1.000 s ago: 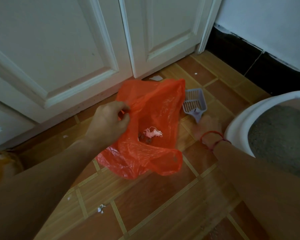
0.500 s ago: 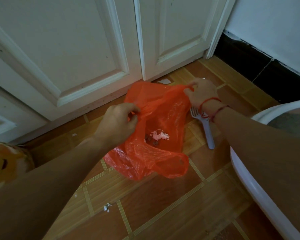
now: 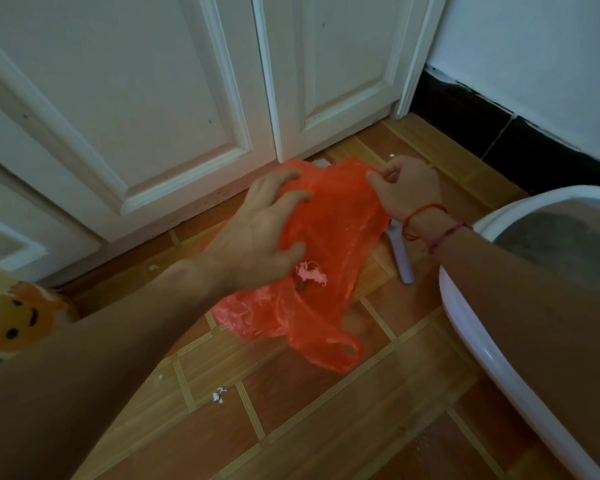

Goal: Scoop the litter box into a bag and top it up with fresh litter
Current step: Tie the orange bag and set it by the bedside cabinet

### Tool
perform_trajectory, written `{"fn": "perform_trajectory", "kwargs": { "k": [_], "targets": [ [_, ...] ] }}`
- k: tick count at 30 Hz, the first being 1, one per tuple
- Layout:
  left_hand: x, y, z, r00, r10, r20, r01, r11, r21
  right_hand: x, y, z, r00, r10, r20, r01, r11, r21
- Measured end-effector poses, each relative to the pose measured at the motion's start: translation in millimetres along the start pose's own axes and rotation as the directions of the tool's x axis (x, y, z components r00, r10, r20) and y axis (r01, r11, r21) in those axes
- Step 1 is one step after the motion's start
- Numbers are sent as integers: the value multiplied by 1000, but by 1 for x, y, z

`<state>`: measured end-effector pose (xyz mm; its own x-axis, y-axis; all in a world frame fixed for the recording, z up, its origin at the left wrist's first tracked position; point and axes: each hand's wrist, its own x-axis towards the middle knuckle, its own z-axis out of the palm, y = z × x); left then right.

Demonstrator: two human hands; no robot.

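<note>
Spanning left grip (image 3: 257, 230) to right grip (image 3: 406, 192) — orange bag (image 3: 336, 230).

No readable text, label, brand or number shows anywhere.

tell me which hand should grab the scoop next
Right, probably. The scoop lies under the wrist of the right hand, next to the box; the left hand grips the bag's other side.

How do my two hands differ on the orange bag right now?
The left hand grips the bag with spread, curled fingers; the right hand pinches its far edge. The right wrist wears red strings; the left wrist is bare. Both hold the bag.
</note>
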<state>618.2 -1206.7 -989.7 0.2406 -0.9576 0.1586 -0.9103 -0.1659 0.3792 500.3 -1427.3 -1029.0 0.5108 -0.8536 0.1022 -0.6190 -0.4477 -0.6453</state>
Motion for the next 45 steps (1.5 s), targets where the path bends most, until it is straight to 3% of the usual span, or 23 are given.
{"fn": "perform_trajectory", "kwargs": {
  "k": [2, 4, 6, 8, 11, 17, 20, 23, 26, 29, 32, 34, 37, 39, 41, 45],
  "targets": [
    [-1, 21, -6, 995, 67, 72, -66, 998, -21, -5, 1, -5, 1000, 10, 4, -10, 1000, 15],
    [-5, 38, -7, 952, 88, 295, -79, 996, -42, -11, 5, -9, 1000, 14, 0, -14, 999, 38],
    [-11, 50, -3, 829, 45, 558, -75, 997, 31, -17, 8, -14, 999, 32, 0, -32, 998, 49],
    [-20, 54, 5, 689, -26, 724, -108, 984, 138, -22, 11, -21, 999, 53, 3, -53, 997, 47],
    [-31, 51, 18, 566, -71, 821, -228, 944, 239, -28, 13, -29, 998, 58, 16, -59, 997, 48],
    [-35, 45, 25, 479, -145, 866, -412, 834, 367, -32, 20, -37, 998, 64, 6, -64, 997, 40],
    [-32, 46, 16, 525, -162, 836, -427, 799, 423, -35, 23, -41, 997, 73, -9, -72, 996, 42],
    [-28, 46, 5, 623, -129, 771, -400, 795, 456, -37, 23, -45, 997, 69, -24, -68, 997, 45],
    [-16, 42, -8, 754, -20, 657, -325, 857, 399, -38, 17, -50, 999, 34, -5, -33, 997, 73],
    [-6, 30, -23, 893, 64, 446, -203, 941, 272, -38, 4, -59, 1000, -25, -10, 26, 992, 127],
    [4, 23, -48, 996, 61, 66, -62, 998, 15, -39, -11, -74, 997, -69, -31, 74, 983, 166],
    [12, 15, -65, 974, -150, -171, 93, 949, -300, -37, -17, -85, 996, -66, -64, 77, 977, 198],
    [19, 1, -90, 808, -485, -336, 138, 709, -692, -27, -12, -104, 978, -13, -210, 51, 983, 179],
    [22, -7, -105, 698, -628, -343, 90, 553, -828, -20, -4, -116, 953, 58, -296, 3, 980, 200],
    [26, -15, -112, 644, -702, -305, 49, 435, -899, -15, 0, -120, 943, 110, -313, -29, 967, 253],
    [33, -15, -103, 656, -723, -215, 64, 337, -939, -17, -14, -116, 970, 112, -217, -17, 917, 398]
  ]
}}
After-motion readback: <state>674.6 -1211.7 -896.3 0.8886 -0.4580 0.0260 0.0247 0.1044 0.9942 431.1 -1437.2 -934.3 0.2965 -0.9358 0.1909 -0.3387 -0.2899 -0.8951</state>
